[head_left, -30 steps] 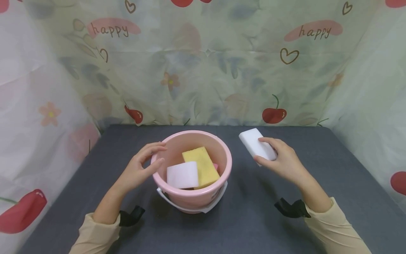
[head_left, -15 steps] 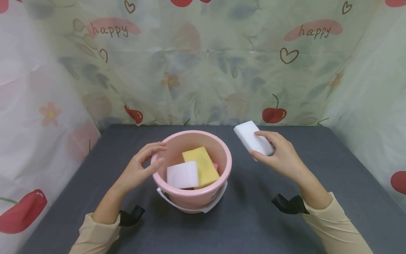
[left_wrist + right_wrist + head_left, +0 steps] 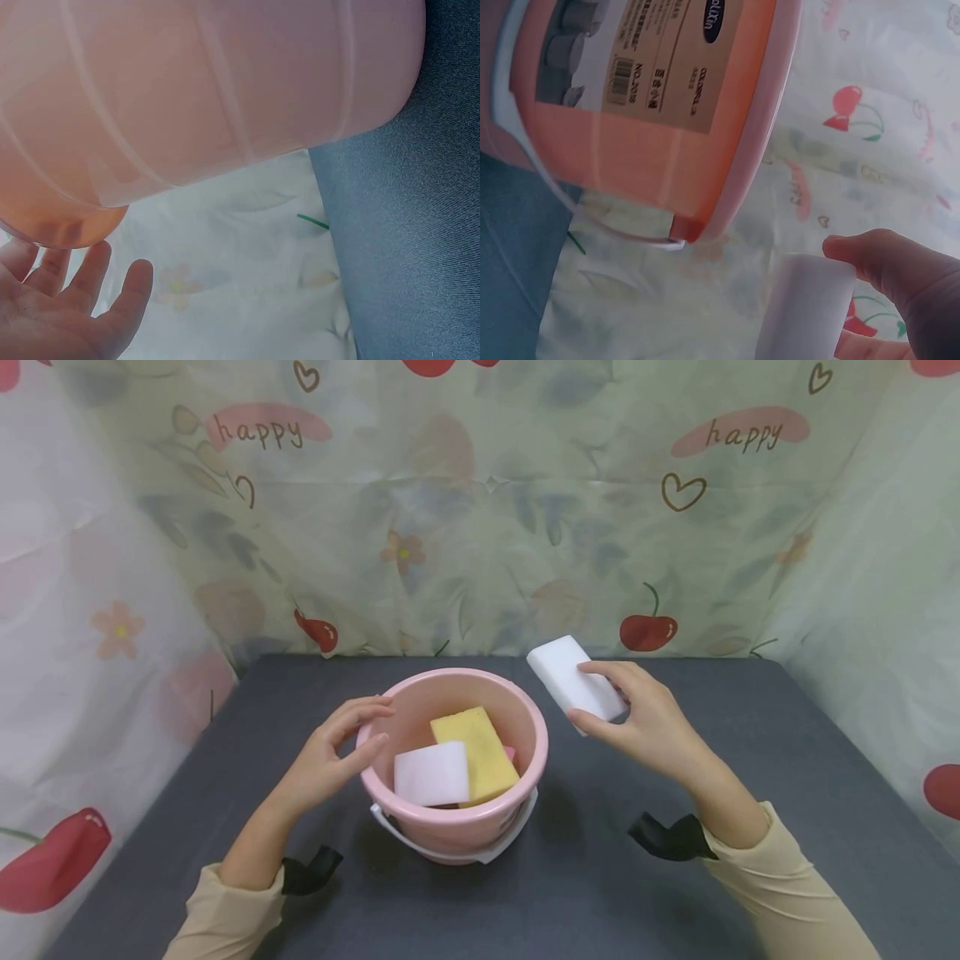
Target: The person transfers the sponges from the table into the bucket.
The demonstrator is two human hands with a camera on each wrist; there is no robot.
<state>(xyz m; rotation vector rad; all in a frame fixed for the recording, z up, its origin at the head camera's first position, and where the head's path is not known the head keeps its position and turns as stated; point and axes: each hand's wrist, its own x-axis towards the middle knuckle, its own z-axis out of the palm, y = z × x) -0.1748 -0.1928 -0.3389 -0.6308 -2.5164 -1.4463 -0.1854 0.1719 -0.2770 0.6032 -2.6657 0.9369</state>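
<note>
Two hands in play: the right hand (image 3: pixel 645 727) pinches a white sponge (image 3: pixel 572 677) lifted just right of the pink bucket (image 3: pixel 525 777), its long axis slanting toward the rim. Left hand (image 3: pixel 330 760) rests loose-fingered on the bucket's near-left rim.

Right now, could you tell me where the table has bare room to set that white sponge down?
The grey table lies bare right of the right hand, and along the front edge below the pink bucket. It is crowded in the bucket, where a yellow sponge and white sponge lie.
</note>
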